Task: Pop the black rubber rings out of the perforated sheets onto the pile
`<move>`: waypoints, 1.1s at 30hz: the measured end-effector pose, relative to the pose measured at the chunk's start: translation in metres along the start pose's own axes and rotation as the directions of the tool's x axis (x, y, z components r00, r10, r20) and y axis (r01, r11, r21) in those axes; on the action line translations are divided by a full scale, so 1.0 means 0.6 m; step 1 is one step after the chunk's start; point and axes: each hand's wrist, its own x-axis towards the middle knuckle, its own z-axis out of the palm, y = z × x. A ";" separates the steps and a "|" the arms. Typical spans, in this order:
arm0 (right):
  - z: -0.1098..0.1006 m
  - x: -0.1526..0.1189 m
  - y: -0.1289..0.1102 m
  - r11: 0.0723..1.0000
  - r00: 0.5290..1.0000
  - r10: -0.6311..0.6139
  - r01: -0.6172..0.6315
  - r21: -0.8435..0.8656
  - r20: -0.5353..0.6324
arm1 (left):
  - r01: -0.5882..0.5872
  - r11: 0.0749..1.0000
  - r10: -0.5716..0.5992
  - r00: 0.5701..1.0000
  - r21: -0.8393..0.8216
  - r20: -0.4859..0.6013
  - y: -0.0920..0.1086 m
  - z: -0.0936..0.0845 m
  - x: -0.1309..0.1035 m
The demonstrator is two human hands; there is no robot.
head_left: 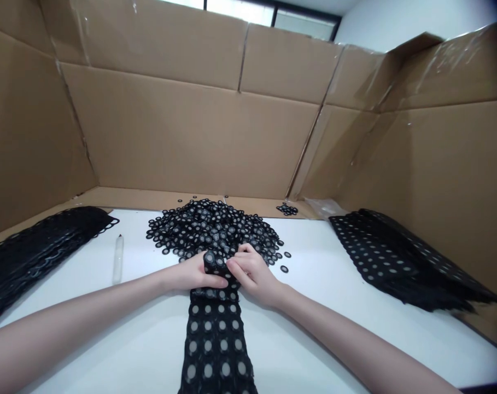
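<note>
A black strip (215, 345) with rows of pale round discs lies on the white table, running from the near edge up to both hands. My left hand (197, 272) grips the strip's far end from the left, its thumb lying across the front. From the right, my right hand (252, 272) pinches the same end, fingers curled in; anything small between its fingertips is hidden. Just beyond the hands rises a heap of small black rings with pale centres (211, 224).
Stacked black strips (43, 246) lie at the left, and more dotted strips (396, 257) at the right. A clear pen-like tube (117, 260) stands out left of the heap. Several rings (287, 209) sit behind it. Cardboard walls (191, 131) enclose the white table (309, 317).
</note>
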 end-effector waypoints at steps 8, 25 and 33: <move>-0.010 0.002 -0.006 0.993 0.994 0.100 -0.103 0.050 0.050 | -0.037 0.998 0.038 0.999 0.052 0.000 0.001 0.003 -0.004; -0.010 0.001 -0.002 0.885 0.948 0.267 -0.312 0.344 0.174 | -0.110 0.994 0.108 0.992 0.021 0.066 -0.001 0.003 -0.004; -0.009 -0.002 -0.003 0.829 0.919 0.313 -0.387 0.403 0.238 | -0.112 0.991 0.110 0.993 0.076 0.038 -0.005 0.002 -0.003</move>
